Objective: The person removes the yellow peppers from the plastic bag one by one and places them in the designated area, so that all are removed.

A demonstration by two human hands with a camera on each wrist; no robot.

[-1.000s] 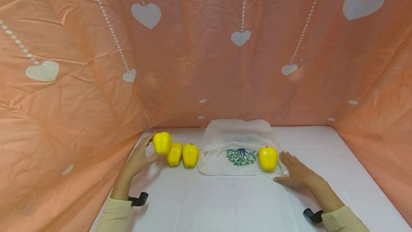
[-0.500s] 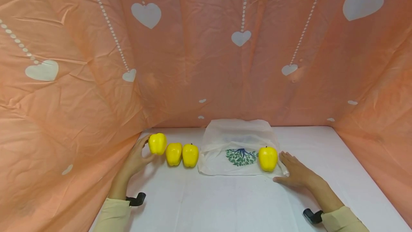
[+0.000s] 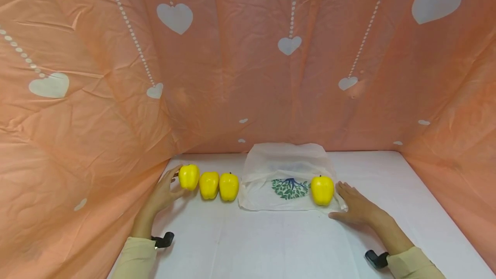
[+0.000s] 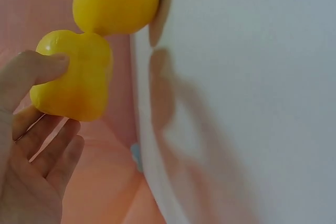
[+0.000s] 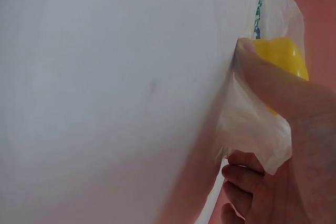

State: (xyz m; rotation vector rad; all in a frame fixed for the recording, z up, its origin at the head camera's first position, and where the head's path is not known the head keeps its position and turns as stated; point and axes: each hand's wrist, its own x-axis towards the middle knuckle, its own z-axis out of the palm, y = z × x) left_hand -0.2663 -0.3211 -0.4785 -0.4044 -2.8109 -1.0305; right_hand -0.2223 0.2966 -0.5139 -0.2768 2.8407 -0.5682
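In the head view my left hand (image 3: 162, 195) holds a glossy yellow bell pepper (image 3: 189, 177) at the left end of a row. The left wrist view shows my thumb (image 4: 50, 69) on one side of the pepper and fingers behind it; its shadow falls apart from it on the table. Close to its right stand two more yellow peppers, a middle one (image 3: 209, 185) and another (image 3: 229, 186). A further pepper (image 3: 322, 190) sits on the right part of a white plastic bag (image 3: 257, 199). My right hand (image 3: 358, 206) rests at the bag's right edge, fingers extended, beside that pepper.
The bag lies flat with a green and blue tree print (image 3: 290, 189). A white table surface (image 3: 271, 244) spreads beneath everything. Orange sheeting (image 3: 263, 76) with white hearts closes off the back and both sides.
The left hand has moved left and then down with its pepper, drawing it away from overlapping the middle one and into line with the row. The right hand has stayed put.
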